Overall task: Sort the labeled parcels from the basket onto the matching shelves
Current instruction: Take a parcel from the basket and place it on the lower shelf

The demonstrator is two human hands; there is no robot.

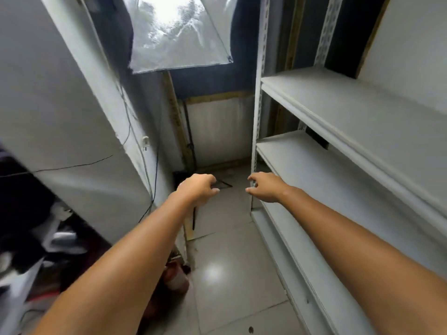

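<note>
White shelves (338,112) stand on the right, one flat board above another. The floor (229,291) has shiny pale tiles. A blurry red thing (177,280) lies on it, over on the left.

No legible text or label on the shelves (338,112), possibly from blur

My left hand (197,189) and right hand (266,187) hide their fingertips from me; the shelves (338,112) run off the right edge, and the dark clutter (55,238) lower left is only blur
</note>
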